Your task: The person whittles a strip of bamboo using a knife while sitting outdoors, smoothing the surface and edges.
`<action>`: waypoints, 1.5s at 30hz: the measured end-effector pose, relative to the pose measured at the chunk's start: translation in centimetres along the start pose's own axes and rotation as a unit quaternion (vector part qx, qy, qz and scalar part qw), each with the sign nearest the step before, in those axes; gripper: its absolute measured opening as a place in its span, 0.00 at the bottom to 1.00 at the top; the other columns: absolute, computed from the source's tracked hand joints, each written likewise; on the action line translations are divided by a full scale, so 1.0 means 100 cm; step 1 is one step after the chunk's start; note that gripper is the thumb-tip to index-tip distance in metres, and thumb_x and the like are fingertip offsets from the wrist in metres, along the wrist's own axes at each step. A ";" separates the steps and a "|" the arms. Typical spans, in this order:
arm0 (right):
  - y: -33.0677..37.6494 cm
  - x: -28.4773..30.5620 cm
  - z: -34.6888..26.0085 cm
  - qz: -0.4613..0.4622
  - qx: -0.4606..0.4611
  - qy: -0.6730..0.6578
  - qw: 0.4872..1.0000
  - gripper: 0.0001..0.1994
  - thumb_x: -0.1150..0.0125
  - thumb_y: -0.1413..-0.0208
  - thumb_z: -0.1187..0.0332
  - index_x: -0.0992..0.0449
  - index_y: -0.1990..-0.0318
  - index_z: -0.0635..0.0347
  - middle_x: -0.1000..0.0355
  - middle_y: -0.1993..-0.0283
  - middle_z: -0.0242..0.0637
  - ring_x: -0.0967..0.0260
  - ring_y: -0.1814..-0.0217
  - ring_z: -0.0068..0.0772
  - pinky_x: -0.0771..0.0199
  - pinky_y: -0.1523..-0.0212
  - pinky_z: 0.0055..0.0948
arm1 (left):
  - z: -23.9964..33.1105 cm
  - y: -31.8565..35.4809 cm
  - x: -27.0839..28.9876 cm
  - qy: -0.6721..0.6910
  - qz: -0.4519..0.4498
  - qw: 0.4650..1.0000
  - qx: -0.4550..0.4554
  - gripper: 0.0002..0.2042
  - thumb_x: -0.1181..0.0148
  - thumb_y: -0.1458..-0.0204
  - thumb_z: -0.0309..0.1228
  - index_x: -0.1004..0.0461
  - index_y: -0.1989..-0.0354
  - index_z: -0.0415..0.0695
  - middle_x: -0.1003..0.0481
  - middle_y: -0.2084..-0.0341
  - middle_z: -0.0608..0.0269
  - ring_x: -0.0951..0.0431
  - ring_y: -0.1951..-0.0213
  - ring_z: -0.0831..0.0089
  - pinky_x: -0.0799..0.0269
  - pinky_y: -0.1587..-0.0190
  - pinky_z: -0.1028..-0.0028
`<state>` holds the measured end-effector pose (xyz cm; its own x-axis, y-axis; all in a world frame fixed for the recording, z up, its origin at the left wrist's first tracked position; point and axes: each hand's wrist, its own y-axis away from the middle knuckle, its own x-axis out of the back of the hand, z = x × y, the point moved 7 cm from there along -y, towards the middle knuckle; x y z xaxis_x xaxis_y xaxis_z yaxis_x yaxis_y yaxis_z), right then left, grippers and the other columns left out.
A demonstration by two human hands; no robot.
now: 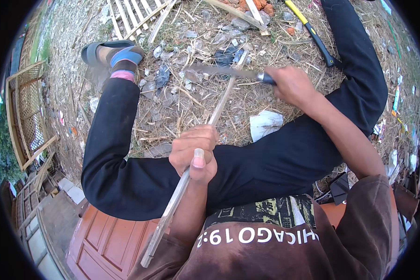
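My left hand (194,151) is wrapped round a thin, squared wooden stick (223,102), which slants from beside my body up and away to the right. In my right hand (291,84) is the dark handle of a long-bladed knife (240,73). Its blade points left and crosses the stick near the far end; motion blurs it, and I cannot tell whether it touches the wood. Both hands are closed, the left over my lap and the right beyond my right thigh.
A tool with a yellow-and-black handle (308,28) lies beside my right leg. Pale wooden slats (130,16) lie at the far left, near my sandalled foot. Straw, stones and a white scrap (266,124) cover the ground. A lattice panel (30,112) stands at the left.
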<state>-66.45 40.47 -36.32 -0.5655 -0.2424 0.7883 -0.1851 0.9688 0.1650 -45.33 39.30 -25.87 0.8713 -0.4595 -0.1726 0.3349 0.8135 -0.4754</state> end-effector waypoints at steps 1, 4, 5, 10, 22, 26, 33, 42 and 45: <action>-0.001 -0.001 0.035 0.004 -0.069 0.054 0.996 0.09 0.42 0.57 0.75 0.25 0.65 0.57 0.27 0.78 0.46 0.26 0.71 0.51 0.27 0.69 0.49 | -0.002 -0.003 0.001 0.002 -0.001 1.000 -0.004 0.26 0.53 0.42 0.35 0.53 0.92 0.46 0.52 0.95 0.70 0.53 0.91 0.77 0.51 0.84 0.72; -0.003 0.009 0.023 -0.025 -0.132 0.041 0.990 0.07 0.43 0.56 0.75 0.26 0.66 0.58 0.28 0.78 0.46 0.26 0.70 0.53 0.29 0.68 0.49 | 0.000 0.003 -0.001 -0.024 0.006 1.000 -0.015 0.25 0.54 0.42 0.35 0.53 0.91 0.47 0.52 0.95 0.70 0.53 0.91 0.77 0.50 0.84 0.72; -0.006 0.016 -0.003 -0.034 -0.073 -0.059 0.995 0.08 0.44 0.56 0.76 0.25 0.66 0.58 0.27 0.77 0.46 0.26 0.69 0.53 0.28 0.66 0.49 | 0.001 0.003 0.000 -0.023 0.007 1.000 -0.014 0.25 0.54 0.42 0.35 0.53 0.91 0.47 0.52 0.95 0.70 0.53 0.91 0.77 0.50 0.84 0.72; -0.005 -0.009 0.050 -0.002 -0.135 -0.010 0.991 0.06 0.44 0.55 0.76 0.26 0.67 0.61 0.29 0.77 0.50 0.28 0.73 0.53 0.33 0.69 0.46 | 0.000 0.003 0.000 -0.013 -0.009 1.000 0.005 0.26 0.55 0.41 0.35 0.54 0.91 0.47 0.53 0.95 0.70 0.53 0.91 0.77 0.50 0.84 0.72; -0.013 0.021 -0.014 0.011 -0.096 -0.172 0.980 0.03 0.45 0.57 0.77 0.27 0.72 0.63 0.29 0.77 0.49 0.30 0.71 0.55 0.31 0.65 0.48 | 0.000 0.008 0.004 -0.013 0.015 1.000 0.010 0.24 0.56 0.43 0.34 0.54 0.91 0.47 0.54 0.95 0.70 0.54 0.91 0.77 0.52 0.84 0.72; -0.011 -0.017 0.037 -0.049 -0.160 -0.068 0.984 0.04 0.46 0.56 0.76 0.27 0.71 0.63 0.28 0.77 0.49 0.28 0.72 0.53 0.30 0.68 0.46 | -0.002 0.004 0.002 -0.007 0.006 1.000 -0.004 0.24 0.57 0.43 0.34 0.55 0.91 0.48 0.54 0.95 0.70 0.54 0.90 0.77 0.52 0.84 0.72; -0.010 0.006 -0.003 0.028 -0.056 -0.104 0.993 0.05 0.46 0.55 0.76 0.24 0.69 0.60 0.27 0.77 0.48 0.28 0.73 0.54 0.29 0.68 0.46 | -0.001 0.003 0.000 -0.017 -0.002 1.000 0.007 0.23 0.57 0.43 0.34 0.54 0.91 0.47 0.54 0.95 0.70 0.54 0.90 0.77 0.52 0.83 0.72; -0.010 0.000 -0.007 -0.002 -0.042 -0.117 0.992 0.06 0.46 0.54 0.75 0.24 0.69 0.60 0.28 0.78 0.49 0.28 0.75 0.51 0.29 0.69 0.45 | -0.003 0.002 0.004 -0.012 0.026 0.999 0.015 0.24 0.56 0.42 0.35 0.53 0.91 0.47 0.54 0.94 0.70 0.54 0.90 0.77 0.52 0.83 0.71; -0.016 -0.011 0.033 -0.043 -0.136 -0.054 0.988 0.05 0.46 0.55 0.75 0.25 0.70 0.61 0.29 0.78 0.50 0.28 0.74 0.52 0.31 0.69 0.46 | 0.000 0.004 0.002 -0.018 0.002 1.000 0.020 0.24 0.56 0.42 0.35 0.54 0.91 0.47 0.54 0.94 0.70 0.54 0.90 0.77 0.52 0.82 0.71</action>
<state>-68.18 39.04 -39.40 -0.6424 -0.3141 0.6991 -0.0208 0.9189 0.3938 -45.06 39.54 -26.10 0.8848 -0.4434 -0.1434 0.3447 0.8297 -0.4391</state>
